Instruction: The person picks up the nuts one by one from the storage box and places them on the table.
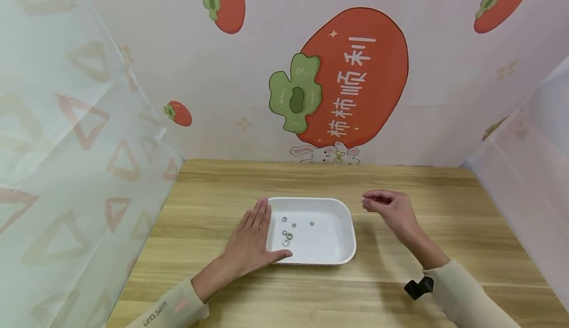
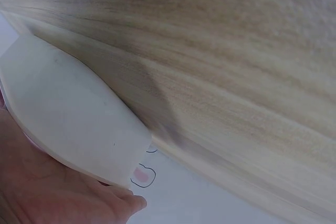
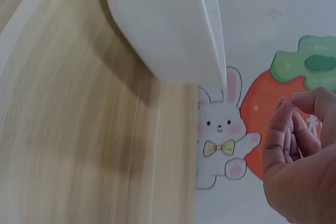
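A white rectangular tray [image 1: 321, 249] stands on the table, with several small metal nuts [image 1: 289, 236] scattered over its left half and middle. My left hand [image 1: 251, 241] lies over the tray's left end, fingers straight along the rim and thumb across the near left corner. The left wrist view shows the tray's outer wall [image 2: 79, 108] beside that hand [image 2: 63, 192]. To the right of the tray, my right hand [image 1: 393, 214] is raised, thumb and forefinger pinching a small shiny piece [image 3: 294, 108]. Most of this piece is hidden by the fingertips, and I cannot tell its kind.
The wood-grain table [image 1: 249, 298] ends at a back wall covering [image 1: 231, 135] printed with persimmons and a rabbit. White patterned sheets [image 1: 80, 135] close off both sides. A black wrist camera [image 1: 419, 287] sits at the right cuff.
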{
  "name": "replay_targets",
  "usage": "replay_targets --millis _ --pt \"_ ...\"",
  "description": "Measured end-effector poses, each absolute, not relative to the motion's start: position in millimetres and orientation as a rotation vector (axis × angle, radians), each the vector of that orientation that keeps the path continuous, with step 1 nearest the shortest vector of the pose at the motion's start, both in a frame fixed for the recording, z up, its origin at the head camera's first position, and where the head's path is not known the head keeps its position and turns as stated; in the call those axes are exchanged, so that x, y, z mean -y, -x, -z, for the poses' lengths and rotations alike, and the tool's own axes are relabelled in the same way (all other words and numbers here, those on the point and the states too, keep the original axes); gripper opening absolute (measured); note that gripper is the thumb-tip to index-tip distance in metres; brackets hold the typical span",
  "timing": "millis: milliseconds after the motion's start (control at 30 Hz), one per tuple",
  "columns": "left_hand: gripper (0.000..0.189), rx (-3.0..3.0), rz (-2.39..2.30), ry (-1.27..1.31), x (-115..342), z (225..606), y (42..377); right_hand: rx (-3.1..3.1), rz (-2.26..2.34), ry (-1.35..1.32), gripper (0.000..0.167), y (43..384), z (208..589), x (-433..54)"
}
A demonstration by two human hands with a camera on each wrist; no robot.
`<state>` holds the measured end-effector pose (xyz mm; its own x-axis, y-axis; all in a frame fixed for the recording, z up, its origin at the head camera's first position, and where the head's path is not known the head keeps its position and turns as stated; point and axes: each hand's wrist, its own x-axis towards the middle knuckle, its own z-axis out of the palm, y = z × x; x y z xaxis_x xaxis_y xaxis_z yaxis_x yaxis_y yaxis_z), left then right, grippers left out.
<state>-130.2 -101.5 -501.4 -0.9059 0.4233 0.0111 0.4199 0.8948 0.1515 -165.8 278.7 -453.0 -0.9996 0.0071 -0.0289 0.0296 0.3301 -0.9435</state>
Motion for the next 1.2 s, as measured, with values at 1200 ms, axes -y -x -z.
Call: replay_targets --millis 1200 --pt "0.131 -3.035 -0.223 -0.66 100.1 502.3 130.0 -3.047 1.098 -0.149 0.021 184.0 512.5 -395.2"
